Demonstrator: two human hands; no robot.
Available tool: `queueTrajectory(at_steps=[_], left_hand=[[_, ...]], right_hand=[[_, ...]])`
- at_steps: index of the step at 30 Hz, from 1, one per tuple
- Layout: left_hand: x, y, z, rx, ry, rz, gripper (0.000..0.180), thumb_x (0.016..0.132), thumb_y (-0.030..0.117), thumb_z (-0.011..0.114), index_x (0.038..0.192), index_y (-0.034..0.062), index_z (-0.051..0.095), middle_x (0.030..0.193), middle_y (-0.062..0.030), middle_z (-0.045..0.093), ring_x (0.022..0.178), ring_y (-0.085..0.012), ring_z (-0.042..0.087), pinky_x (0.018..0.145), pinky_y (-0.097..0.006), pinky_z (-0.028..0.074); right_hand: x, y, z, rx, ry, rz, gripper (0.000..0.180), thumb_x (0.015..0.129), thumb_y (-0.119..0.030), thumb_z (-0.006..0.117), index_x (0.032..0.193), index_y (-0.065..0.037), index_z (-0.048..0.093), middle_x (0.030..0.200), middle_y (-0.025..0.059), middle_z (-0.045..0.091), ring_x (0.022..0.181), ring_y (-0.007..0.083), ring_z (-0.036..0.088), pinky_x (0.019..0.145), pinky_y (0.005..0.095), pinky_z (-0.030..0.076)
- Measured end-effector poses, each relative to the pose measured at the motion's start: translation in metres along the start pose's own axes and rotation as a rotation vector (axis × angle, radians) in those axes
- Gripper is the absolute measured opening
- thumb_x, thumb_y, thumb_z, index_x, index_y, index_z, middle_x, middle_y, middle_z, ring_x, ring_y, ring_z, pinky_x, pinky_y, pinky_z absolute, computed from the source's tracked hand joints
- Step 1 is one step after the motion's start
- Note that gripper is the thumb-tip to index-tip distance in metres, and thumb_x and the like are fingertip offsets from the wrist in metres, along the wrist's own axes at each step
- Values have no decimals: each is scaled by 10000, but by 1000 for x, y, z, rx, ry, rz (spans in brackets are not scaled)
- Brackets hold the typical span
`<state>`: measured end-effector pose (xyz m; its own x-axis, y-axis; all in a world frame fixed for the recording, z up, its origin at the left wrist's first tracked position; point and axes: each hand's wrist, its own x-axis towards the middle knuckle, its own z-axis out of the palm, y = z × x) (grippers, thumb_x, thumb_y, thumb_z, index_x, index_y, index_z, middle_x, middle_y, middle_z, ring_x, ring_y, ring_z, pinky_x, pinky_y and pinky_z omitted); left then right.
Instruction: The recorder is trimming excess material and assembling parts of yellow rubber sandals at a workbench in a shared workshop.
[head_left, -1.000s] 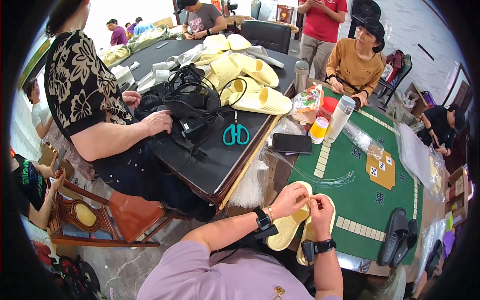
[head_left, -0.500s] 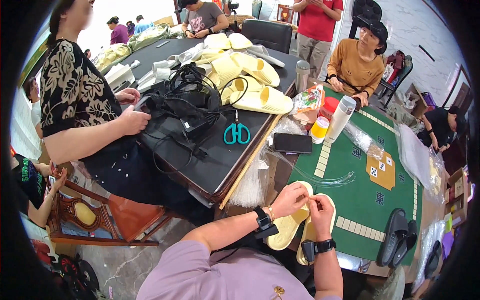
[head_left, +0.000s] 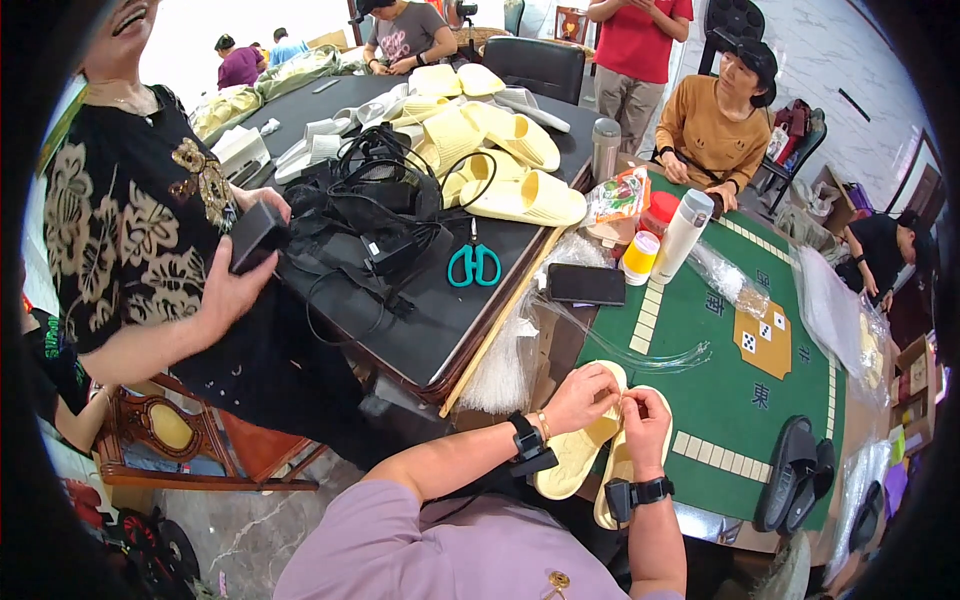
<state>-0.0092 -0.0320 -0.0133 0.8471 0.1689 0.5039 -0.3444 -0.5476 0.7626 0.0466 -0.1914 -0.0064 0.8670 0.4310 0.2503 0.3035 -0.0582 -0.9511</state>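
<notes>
Two pale yellow slippers (head_left: 565, 472) sit side by side at the near left corner of the green tabletop (head_left: 688, 395), directly under the left hand (head_left: 580, 400) and right hand (head_left: 644, 427). Both hands' fingertips narrow together over the toe ends; what they pinch, I cannot tell.

Left slipper (head_left: 566, 466): pale yellow, footbed facing up, heel end near, far end slanting right. Right slipper (head_left: 618, 464): matching yellow, just beside it, similar slant, middle partly hidden. Both near, right of centre.
</notes>
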Motion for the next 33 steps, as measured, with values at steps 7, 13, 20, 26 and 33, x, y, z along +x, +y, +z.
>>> queueTrajectory(at_steps=[7, 13, 20, 26, 33], left_hand=[[0, 2, -1, -30, 3, -37, 75, 809, 72, 668, 823, 25, 612, 874, -105, 612, 862, -292, 588, 768, -380, 490], [0, 3, -1, -44, 27, -9, 72, 822, 76, 662, 835, 26, 612, 874, -107, 603, 846, -284, 587, 746, -367, 493], [0, 1, 0, -43, 30, -12, 90, 807, 87, 675, 831, 31, 609, 844, -106, 599, 816, -295, 591, 705, -382, 485], [-1, 2, 0, -17, 41, 19, 115, 796, 92, 683, 826, 28, 591, 829, -100, 583, 808, -294, 575, 713, -386, 466], [0, 4, 1, -42, 66, 11, 133, 786, 89, 692, 822, 24, 582, 812, -96, 574, 797, -283, 572, 707, -378, 464]], right_hand=[[0, -1, 0, 68, 80, 43, 39, 876, -18, 628, 899, 7, 646, 829, 2, 625, 732, 65, 559, 665, 211, 467], [-1, 0, 0, 46, 126, -14, 39, 874, -19, 632, 901, 7, 641, 832, 6, 625, 740, 75, 566, 687, 220, 479], [-2, -3, -1, 28, 45, 7, 52, 874, -21, 624, 913, 13, 634, 867, 20, 632, 795, 95, 570, 738, 244, 480], [-1, -2, 1, 22, 52, -7, 45, 868, -2, 597, 894, 22, 624, 868, 35, 632, 798, 104, 568, 750, 245, 476], [0, -2, 1, 9, 67, -49, 46, 844, 4, 605, 876, 25, 630, 832, 45, 631, 752, 122, 576, 701, 259, 486]])
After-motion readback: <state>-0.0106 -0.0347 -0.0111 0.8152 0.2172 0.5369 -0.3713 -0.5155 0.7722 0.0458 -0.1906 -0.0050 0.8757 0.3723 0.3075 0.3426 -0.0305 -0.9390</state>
